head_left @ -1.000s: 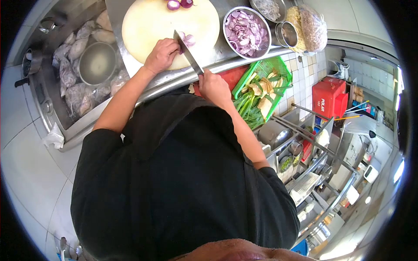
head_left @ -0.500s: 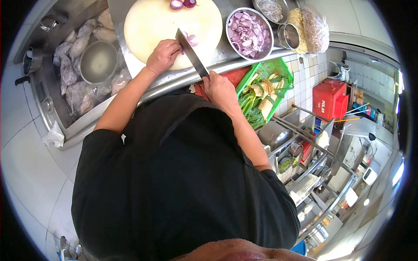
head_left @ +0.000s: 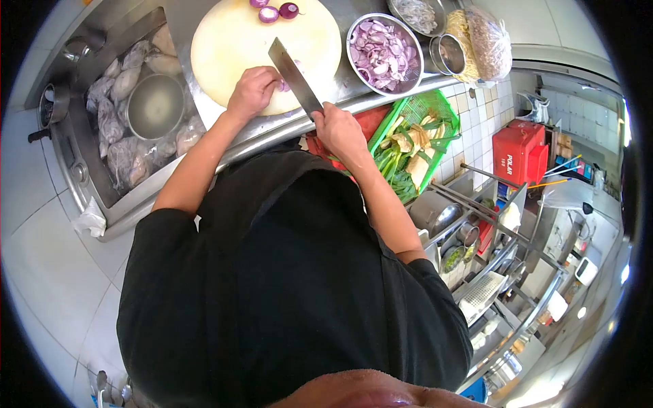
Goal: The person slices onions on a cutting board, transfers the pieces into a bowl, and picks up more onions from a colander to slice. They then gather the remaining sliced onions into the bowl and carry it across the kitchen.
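Observation:
My right hand (head_left: 339, 129) is wrapped round the handle of a cleaver (head_left: 292, 75), its broad blade slanting across a round pale cutting board (head_left: 228, 51). Just left of the blade, my left hand (head_left: 252, 92) has its fingertips pinched on a small piece of purple onion (head_left: 283, 86), mostly hidden by fingers and blade. Toward the board's far edge lie several purple onion pieces, among them a cut onion half (head_left: 269, 13) and a darker onion (head_left: 289, 10). Sliced purple onion (head_left: 382, 54) fills a metal bowl (head_left: 349, 62) right of the board.
Left of the board, a sink (head_left: 129, 202) holds bagged pale items (head_left: 109, 119) and a metal bowl (head_left: 155, 105). Below the counter edge sits a green basket (head_left: 445, 122) of leafy vegetables. Noodle-like bags (head_left: 491, 44), a red cooler (head_left: 515, 153) and metal shelving (head_left: 517, 238) stand rightward.
The view has shifted slightly, so the board's far onions show more fully. Both hands stay near the same spot, the cleaver still in my right and the onion piece in my left.

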A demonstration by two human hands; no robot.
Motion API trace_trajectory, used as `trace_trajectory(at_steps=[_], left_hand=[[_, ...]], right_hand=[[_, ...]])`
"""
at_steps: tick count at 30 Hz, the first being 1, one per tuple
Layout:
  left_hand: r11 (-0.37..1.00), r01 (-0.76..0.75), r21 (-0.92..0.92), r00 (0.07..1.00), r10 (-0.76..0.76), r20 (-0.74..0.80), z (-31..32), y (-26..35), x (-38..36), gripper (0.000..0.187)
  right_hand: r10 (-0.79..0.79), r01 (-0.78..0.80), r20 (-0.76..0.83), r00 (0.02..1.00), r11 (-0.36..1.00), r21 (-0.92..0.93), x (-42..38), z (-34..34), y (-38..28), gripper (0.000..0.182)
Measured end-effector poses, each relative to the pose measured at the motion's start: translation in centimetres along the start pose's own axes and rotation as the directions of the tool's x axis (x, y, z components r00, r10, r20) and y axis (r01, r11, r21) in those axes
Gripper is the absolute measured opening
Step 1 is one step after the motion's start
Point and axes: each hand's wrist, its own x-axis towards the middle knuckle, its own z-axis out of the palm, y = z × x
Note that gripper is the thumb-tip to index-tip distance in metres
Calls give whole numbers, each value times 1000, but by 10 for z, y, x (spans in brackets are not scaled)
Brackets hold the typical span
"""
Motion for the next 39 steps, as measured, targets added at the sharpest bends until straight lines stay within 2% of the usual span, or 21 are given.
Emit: trace_trajectory(at_steps=[3,4,5,6,7,8,10,13,16,17,19,22,25,26,29,32,35,39], left_hand=[[995,-20,95,980,38,-196,-19,58,36,12],[995,-22,97,985,39,-167,-20,73,51,11],[986,61,153,998,-65,16,-15,76,64,12],[942,75,328,979,-132,157,-3,75,74,13],[869,59,491,935,-220,277,10,70,82,15],[826,55,561,873,-313,375,22,61,89,16],[727,13,686,692,-502,519,42,47,104,19],[749,11,662,646,-511,567,45,40,110,23],[883,121,454,864,-318,389,32,46,101,29],[929,187,318,909,-287,303,27,50,99,30],[965,262,13,959,-262,108,14,65,93,33],[944,285,-163,954,-297,-49,12,52,54,37],[881,468,-67,882,-461,92,14,23,1,36],[973,186,136,973,-201,110,11,4,-11,34],[955,102,277,990,-71,-120,2,25,-15,28],[996,53,67,998,-55,25,-3,11,-18,24],[998,1,59,988,-10,153,-8,9,-10,22],[993,-87,74,989,77,130,-8,5,-2,15]], right_hand=[[4,-6,58,998,999,46,-5,-8,-8,30],[-7,1,98,995,998,60,-5,-1,-6,31],[-18,11,109,994,998,65,-6,6,-5,31],[-30,22,118,993,997,68,-7,13,-5,30],[-41,32,127,991,997,68,-8,20,-3,30],[-33,21,119,992,995,100,-8,28,1,31],[-15,-1,149,989,994,105,-7,26,2,31],[14,-36,191,982,993,111,-7,15,0,32],[32,-54,181,983,992,114,-4,13,4,34],[44,-62,167,985,992,105,-2,14,8,34],[64,-77,124,990,992,103,3,13,17,34],[86,-91,56,995,991,96,11,7,31,34],[89,-93,61,994,993,71,9,-1,32,34],[72,-74,39,997,995,66,7,1,33,33],[41,-41,10,999,999,35,-5,-2,22,31],[13,-14,18,1000,1000,16,-10,5,15,30],[-6,6,14,1000,1000,-3,-15,7,9,29],[-27,28,15,1000,999,-31,-19,0,2,26]])
